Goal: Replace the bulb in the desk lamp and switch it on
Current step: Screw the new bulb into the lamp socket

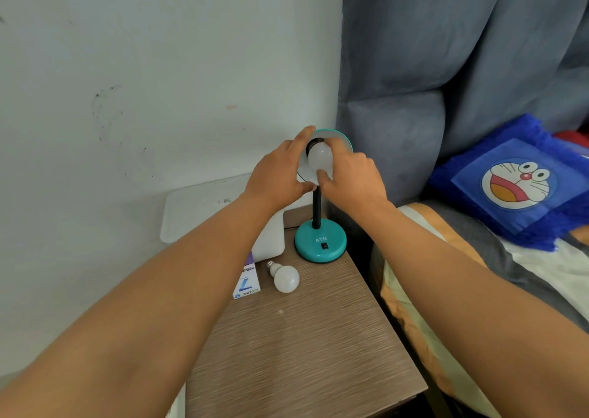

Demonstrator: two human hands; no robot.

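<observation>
Both hands are up at the teal desk lamp [320, 240] on the bedside table [302, 347]: the left hand [277, 175] grips the shade rim, the right hand [350, 178] pinches the fitted bulb [319, 159]. At seven o'clock from the base a spare bulb [285, 277] lies loose by its box [247, 282]

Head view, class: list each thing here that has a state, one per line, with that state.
Lamp bulb: in the socket, unlit, gripped by the right hand.
Left hand: steadying the lamp shade.
Spare bulb: lying on its side on the bedside table.
Bulb box: lying flat.
Base switch: position unclear.
</observation>
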